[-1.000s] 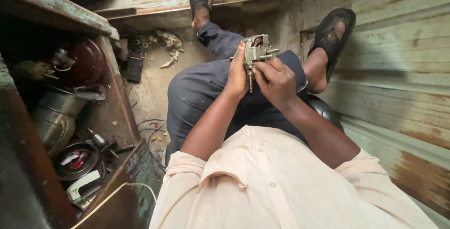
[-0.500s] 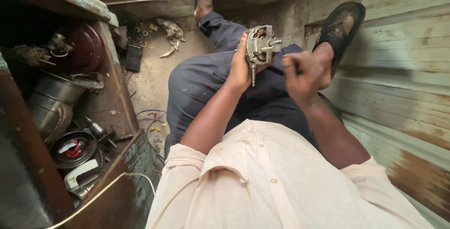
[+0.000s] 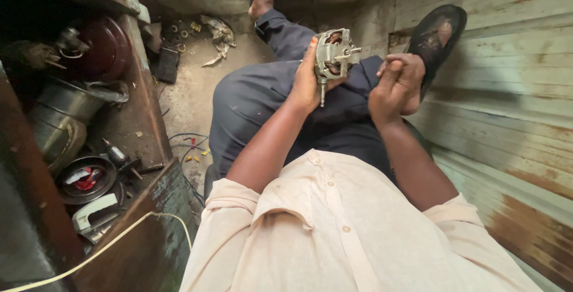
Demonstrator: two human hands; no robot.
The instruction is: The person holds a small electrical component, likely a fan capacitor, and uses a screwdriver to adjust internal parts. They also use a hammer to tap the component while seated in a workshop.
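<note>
Rusty corrugated metal wall [image 3: 507, 119] runs along the person's right; a wooden shelf [image 3: 140, 125] of pots stands on the left. Over the lap, the left hand [image 3: 305, 83] has its grip clamped round a small grey electric motor [image 3: 333, 56]. Just beside it, the right hand [image 3: 397, 83] is clenched, apart from the motor.
</note>
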